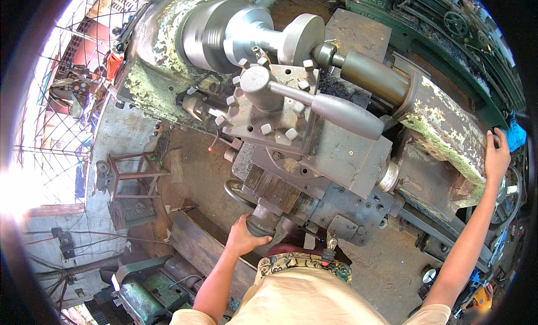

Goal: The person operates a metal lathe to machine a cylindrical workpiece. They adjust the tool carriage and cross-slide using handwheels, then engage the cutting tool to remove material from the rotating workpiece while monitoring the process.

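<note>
A large metal lathe fills the middle. My left hand (246,237) is wrapped round the grey collar (262,219) of the cross-slide handwheel, close to my waist. My right hand (496,152) lies against the far right end of the tailstock (443,123), fingers stretched out beside a blue cloth (515,135). A shiny turned workpiece (249,33), with a wide disc at its right end, sits between the chuck (204,36) and the tailstock centre (325,54). In front of it stands the square tool post (280,109), its clamp handle (347,116) pointing right.
A green machine (426,44) stands behind, at the upper right. At the lower left are a long wooden box (202,246) and a green machine with a motor (154,291). A small metal stand (134,176) is by the left wall. A handwheel (510,199) is below my right hand.
</note>
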### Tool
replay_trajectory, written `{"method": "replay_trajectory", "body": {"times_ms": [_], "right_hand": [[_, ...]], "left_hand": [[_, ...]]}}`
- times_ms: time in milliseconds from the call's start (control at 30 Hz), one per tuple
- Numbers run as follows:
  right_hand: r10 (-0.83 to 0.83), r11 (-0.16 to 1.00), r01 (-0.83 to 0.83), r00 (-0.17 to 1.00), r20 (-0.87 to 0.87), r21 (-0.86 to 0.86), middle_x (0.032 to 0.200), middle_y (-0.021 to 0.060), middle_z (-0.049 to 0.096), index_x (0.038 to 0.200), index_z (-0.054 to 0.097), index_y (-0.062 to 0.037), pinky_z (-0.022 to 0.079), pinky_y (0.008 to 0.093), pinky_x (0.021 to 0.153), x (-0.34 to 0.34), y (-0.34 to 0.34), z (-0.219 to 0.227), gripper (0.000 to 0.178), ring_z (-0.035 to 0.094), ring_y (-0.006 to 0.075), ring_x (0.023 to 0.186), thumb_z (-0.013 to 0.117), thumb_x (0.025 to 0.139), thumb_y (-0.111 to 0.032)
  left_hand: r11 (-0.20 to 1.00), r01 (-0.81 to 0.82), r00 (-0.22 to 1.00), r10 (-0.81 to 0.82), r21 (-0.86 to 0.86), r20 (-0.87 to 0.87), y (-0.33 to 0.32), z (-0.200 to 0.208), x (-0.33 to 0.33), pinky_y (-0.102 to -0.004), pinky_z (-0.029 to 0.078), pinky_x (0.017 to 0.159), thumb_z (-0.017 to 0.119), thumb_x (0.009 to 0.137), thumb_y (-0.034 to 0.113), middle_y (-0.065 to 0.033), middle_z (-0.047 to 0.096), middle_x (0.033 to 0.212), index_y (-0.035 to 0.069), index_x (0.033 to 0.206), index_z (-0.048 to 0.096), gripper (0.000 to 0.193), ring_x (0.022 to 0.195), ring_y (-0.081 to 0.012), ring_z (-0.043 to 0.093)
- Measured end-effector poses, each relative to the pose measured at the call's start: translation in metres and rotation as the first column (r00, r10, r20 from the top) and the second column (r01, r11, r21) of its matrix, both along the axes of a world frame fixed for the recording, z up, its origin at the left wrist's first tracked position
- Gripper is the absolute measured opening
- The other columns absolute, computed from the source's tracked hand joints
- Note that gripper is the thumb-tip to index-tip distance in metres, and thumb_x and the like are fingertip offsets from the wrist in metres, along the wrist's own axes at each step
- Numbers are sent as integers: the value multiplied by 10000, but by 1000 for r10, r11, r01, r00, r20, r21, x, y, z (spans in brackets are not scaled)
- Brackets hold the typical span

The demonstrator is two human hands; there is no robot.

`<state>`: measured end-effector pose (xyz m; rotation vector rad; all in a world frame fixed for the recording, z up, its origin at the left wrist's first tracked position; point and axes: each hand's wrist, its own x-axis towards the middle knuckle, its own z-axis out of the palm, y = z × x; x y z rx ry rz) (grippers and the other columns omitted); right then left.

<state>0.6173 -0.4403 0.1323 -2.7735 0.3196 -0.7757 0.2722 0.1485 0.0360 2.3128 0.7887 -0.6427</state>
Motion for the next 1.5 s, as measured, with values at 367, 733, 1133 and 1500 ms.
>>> {"method": "replay_trajectory", "body": {"times_ms": [367, 733, 1133, 1500], "right_hand": [[21, 1000, -21, 1000, -13, 16, 933, 107, 730, 1191, 642, -48, 509, 318, 835, -1, 3, 2, 340, 689, 193, 880, 654, 943, -279], [29, 1000, -29, 1000, -9, 13, 941, 117, 728, 1200, 637, -43, 508, 320, 840, -1, 4, 3, 344, 689, 201, 887, 651, 947, -276], [64, 998, -64, 998, 11, 9, 931, 115, 731, 1189, 638, -32, 513, 316, 807, 0, 3, 2, 337, 692, 191, 865, 647, 950, -270], [32, 999, -32, 999, 5, 37, 909, 103, 728, 1189, 639, -33, 507, 304, 796, -3, 8, 4, 336, 677, 174, 832, 649, 948, -267]], "left_hand": [[991, -26, 1000, 25, 130, 13, -15, -6, -8, -413, 429, 1059, 879, 569, 429, -288, 543, 1283, -83, 1370, 402, 1064, 1223, -386, 538], [971, -77, 989, 45, 227, 141, -27, -16, -18, -436, 431, 1045, 899, 553, 396, -282, 529, 1284, -63, 1354, 403, 1049, 1213, -404, 529], [955, -80, 989, 41, 287, 141, -40, -15, -20, -437, 338, 1128, 880, 615, 339, -290, 417, 1387, -81, 1410, 310, 1065, 1322, -406, 398], [944, -104, 984, 52, 313, 169, -49, -13, -20, -438, 328, 1136, 876, 629, 321, -288, 389, 1407, -78, 1417, 294, 1057, 1346, -410, 362]]}}
